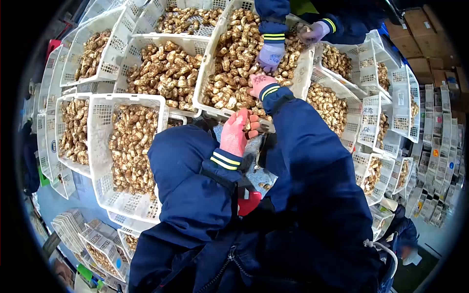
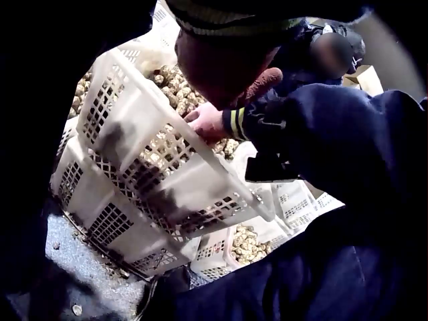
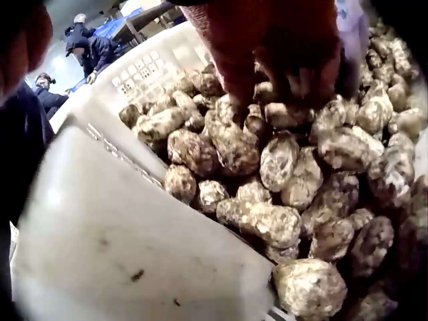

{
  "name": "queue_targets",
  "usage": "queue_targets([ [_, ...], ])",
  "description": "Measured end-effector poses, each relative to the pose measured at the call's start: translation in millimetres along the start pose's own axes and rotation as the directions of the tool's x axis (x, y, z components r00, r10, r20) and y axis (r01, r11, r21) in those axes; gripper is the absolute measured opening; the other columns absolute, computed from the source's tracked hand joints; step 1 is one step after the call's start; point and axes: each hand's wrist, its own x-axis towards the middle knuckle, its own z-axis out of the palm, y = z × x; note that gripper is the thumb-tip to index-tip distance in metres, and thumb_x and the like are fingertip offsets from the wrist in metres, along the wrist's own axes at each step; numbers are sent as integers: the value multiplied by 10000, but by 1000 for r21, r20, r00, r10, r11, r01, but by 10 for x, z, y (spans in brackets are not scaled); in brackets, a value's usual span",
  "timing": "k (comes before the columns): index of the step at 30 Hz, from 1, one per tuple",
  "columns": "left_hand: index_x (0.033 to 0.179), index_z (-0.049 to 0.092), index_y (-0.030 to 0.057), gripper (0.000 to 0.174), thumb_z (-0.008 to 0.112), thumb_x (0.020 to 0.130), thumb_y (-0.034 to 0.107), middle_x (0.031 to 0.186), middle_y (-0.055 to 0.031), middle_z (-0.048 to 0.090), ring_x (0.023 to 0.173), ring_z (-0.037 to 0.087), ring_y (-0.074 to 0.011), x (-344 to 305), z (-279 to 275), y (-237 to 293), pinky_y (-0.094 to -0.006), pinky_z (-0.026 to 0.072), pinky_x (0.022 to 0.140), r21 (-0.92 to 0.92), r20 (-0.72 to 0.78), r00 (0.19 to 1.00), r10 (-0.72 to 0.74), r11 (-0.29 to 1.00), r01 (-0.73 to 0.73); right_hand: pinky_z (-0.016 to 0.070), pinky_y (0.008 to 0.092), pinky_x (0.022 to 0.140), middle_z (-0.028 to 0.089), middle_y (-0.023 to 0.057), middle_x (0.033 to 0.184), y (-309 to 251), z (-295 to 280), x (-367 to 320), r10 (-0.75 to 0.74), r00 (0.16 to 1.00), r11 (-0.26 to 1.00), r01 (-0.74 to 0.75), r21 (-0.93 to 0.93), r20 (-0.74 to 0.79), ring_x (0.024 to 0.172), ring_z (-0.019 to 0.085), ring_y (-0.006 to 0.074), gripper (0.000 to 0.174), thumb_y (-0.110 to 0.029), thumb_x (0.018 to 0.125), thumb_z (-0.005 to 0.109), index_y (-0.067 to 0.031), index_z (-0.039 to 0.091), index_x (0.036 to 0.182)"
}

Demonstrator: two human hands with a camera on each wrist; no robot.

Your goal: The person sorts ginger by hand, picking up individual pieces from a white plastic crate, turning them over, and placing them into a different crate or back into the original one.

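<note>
My left hand (image 1: 237, 132), in a pink glove, is at the near rim of a white plastic crate (image 1: 199, 93), fingers curled around a small pale mushroom (image 1: 247, 126). My right hand (image 1: 261, 84), also gloved in pink, reaches over the heap of stubby brown-and-white mushrooms (image 1: 232, 56) inside that crate. In the right wrist view its fingers (image 3: 224, 53) point down among dirt-flecked mushrooms (image 3: 271, 224); I cannot tell whether they grip one. The left wrist view shows the right hand (image 2: 208, 124) beyond the crate's slatted side (image 2: 170, 150).
Another person's two lavender-gloved hands (image 1: 270, 54) work in the same crate from the far side. Crates of mushrooms (image 1: 129, 146) crowd the left, with more crates (image 1: 337, 110) on the right. Cardboard boxes (image 1: 405, 39) are stacked at the far right. A red object (image 1: 249, 202) lies below my left hand.
</note>
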Motion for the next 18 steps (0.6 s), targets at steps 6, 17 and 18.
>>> queue_targets([
  [6, 971, 520, 72, 220, 511, 872, 268, 876, -62, 587, 762, 584, -176, -18, 1, 36, -280, 482, 627, -142, 32, 998, 58, 988, -53, 438, 340, 816, 611, 120, 983, 64, -149, -44, 112, 983, 963, -71, 262, -148, 917, 583, 239, 327, -92, 775, 462, -107, 558, 1087],
  [17, 954, 494, 93, 158, 494, 881, 232, 937, -67, 576, 818, 572, -195, -20, -11, -37, -344, 494, 722, -255, -89, 992, 88, 961, -108, 421, 315, 812, 581, 121, 968, 309, -478, -694, -94, 971, 870, 188, 456, -220, 924, 545, 252, 298, -175, 775, 513, -118, 568, 1063],
  [18, 954, 494, 93, 158, 494, 881, 232, 937, -67, 576, 818, 572, -195, -20, -42, -41, -344, 494, 722, -253, -91, 992, 88, 962, -108, 416, 325, 834, 570, 116, 1015, 261, -475, -682, -77, 980, 887, 150, 437, -181, 952, 539, 256, 307, -169, 764, 519, -133, 569, 1065],
])
